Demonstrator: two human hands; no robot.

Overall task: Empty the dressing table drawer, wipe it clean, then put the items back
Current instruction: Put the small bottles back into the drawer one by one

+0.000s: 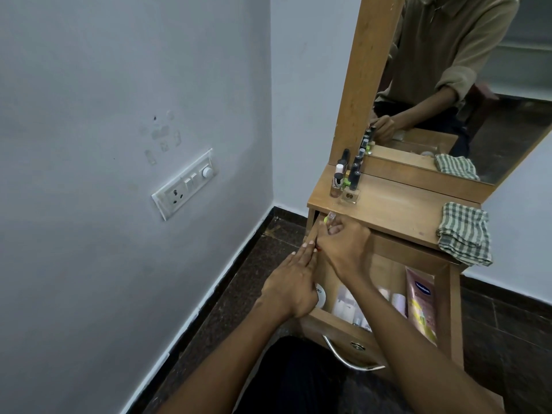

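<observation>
Wooden dressing table [388,210], grey wall [119,85]

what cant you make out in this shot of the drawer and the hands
Head view, the only one:
- Small bottle held by the right hand: mostly covered by its fingers, label unreadable.
- White bottles in the drawer: crossed by the right forearm, count unclear.
- Round white tub: half hidden behind the left hand.
- Red thing near the left fingertips: too small to identify.
</observation>
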